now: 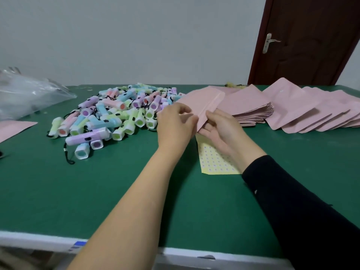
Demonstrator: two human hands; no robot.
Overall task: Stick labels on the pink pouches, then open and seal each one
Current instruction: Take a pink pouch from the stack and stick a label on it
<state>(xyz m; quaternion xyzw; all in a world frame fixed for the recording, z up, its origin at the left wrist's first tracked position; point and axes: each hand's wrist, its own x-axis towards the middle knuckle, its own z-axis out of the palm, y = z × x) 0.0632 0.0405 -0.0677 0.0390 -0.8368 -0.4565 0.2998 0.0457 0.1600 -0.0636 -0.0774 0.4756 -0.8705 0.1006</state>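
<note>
L hand (175, 126), R hand (221, 133): pink pouch (202, 100) edge pinched btwn fingers (214, 116).

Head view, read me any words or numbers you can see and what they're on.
No text can be read.
Label sheet: tiny stickers, marks too small to read.
Blue tag on table edge: blurred, unreadable.
Pink pouches: no print shows.

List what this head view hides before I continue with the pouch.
Head view only.
- The held pouch: mouth open or sealed unclear, partly covered by the left hand and right hand.
- The label sheet: upper part under the right hand and pouch; print too small.
- The clear bag: cut off by left edge, contents blurred.
</note>
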